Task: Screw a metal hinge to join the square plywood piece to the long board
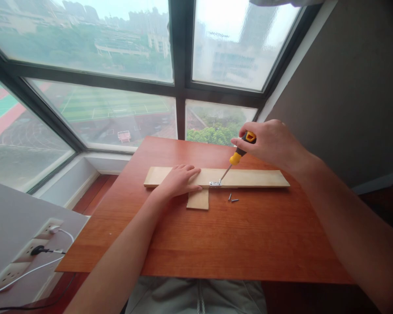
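right hand [271,144] closed around handle of yellow-black screwdriver [239,155], tip down on small metal bracket [215,183]. left hand [178,179] open, flat, pressing long wooden board [255,178] on tabletop [249,240]. short wood piece [198,200] touching board's near edge, loose screws [232,199] just beside. board looks thin, light, stiff, probably slides easy; best hold flat near bracket.

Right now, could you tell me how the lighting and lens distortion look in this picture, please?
Head view: soft daylight through the windows, upper panes hazy; the wide lens bows the window frames and stretches the forearms near the edges; the right hand on the screwdriver and the left hand on the wooden strip look sharp, with faint shadows.
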{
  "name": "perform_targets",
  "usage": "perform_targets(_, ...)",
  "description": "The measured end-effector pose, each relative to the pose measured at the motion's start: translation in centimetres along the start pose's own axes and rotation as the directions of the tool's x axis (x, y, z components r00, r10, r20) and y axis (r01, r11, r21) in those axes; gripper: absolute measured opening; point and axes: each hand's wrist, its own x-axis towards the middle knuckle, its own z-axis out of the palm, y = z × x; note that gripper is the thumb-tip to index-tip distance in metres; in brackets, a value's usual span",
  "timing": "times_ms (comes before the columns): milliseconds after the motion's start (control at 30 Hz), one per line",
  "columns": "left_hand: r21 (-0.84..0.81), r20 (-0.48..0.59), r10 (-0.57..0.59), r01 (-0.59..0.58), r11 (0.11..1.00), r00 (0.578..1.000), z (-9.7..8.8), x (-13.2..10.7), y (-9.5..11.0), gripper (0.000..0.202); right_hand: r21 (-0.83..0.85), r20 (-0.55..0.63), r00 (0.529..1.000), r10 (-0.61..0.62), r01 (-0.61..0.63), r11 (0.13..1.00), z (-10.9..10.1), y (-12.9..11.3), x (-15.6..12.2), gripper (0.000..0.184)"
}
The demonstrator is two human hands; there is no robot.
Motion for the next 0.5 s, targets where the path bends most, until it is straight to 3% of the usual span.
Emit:
perform_targets(200, 0.002, 0.002, -0.004, 0.004, 1.0, 1.0, 0.09, 0.02, -0.07, 0.064, -0.006, 0.025, 1.0, -0.016, 0.016, 1.0, -0.02, -0.02, 0.28, 0.031)
perform_targets(400, 0.002, -0.004, -0.004, 0.004, 1.0, 1.0, 0.02, 0.01, -0.01, 0.064, 0.201, 0.133, 0.958, -0.256, 0.226, 0.953, -0.36, -0.03, 0.73, 0.015)
perform_targets(500, 0.002, -0.001, -0.002, 0.002, 1.0, 1.0, -0.09, 0.01, 0.06, 0.064, 0.198, 0.147, 0.952, -0.269, 0.238, 0.951, -0.16, -0.4, 0.9, 0.017)
